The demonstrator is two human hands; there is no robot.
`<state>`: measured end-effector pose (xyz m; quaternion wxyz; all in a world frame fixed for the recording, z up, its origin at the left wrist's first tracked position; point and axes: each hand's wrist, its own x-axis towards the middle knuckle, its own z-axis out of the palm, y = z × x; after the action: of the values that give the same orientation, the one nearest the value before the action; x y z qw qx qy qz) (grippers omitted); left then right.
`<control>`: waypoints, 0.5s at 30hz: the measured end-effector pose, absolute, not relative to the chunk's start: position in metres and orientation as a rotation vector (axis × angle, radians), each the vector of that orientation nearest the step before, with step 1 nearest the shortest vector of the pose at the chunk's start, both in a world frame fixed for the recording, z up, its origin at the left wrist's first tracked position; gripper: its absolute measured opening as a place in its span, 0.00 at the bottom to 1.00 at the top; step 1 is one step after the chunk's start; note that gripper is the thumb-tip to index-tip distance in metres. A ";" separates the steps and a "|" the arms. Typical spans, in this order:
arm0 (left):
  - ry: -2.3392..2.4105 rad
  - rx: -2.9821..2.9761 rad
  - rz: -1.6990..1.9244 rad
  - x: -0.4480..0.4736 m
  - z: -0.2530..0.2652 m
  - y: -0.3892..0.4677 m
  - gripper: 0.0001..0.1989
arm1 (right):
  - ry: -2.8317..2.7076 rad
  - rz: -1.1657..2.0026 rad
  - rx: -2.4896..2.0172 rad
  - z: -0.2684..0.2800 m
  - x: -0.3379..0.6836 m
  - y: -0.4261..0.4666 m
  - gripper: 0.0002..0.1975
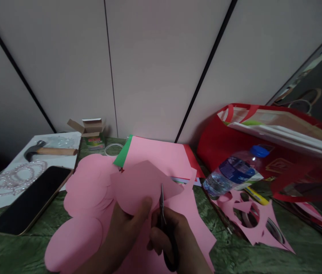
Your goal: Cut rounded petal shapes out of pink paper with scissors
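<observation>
A piece of pink paper is pinched in my left hand, its thumb lying on top. My right hand grips black-handled scissors, whose blades point away from me at the right part of that paper. The lower edge of the piece is cut in a curve. Rounded pink paper cut-outs lie overlapping to the left of my hands. Beneath my hands spreads a larger pink sheet with an irregular edge.
Coloured sheets lie at the back by the wall. At left are a phone, a hammer, clear beads and a small open box. Rightward are a water bottle, a red bag and pink scraps with holes.
</observation>
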<state>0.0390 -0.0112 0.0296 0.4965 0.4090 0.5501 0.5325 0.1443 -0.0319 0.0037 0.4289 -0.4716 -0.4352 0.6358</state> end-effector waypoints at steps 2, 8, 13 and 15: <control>1.348 0.993 1.279 0.038 0.029 -0.011 0.15 | -1.091 1.591 -1.205 0.007 0.144 -0.032 0.12; 1.364 0.998 1.288 0.038 0.027 -0.011 0.13 | -1.057 1.589 -1.207 0.004 0.142 -0.032 0.15; 1.359 1.002 1.268 0.038 0.028 -0.011 0.15 | -1.058 1.596 -1.198 0.004 0.142 -0.033 0.16; 1.370 1.016 1.260 0.037 0.028 -0.011 0.16 | -1.067 1.601 -1.217 0.005 0.143 -0.033 0.15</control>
<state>0.0367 -0.0111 0.0275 0.4886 0.4181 0.5635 0.5186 0.1429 -0.0329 0.0054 0.4192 -0.4855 -0.4255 0.6384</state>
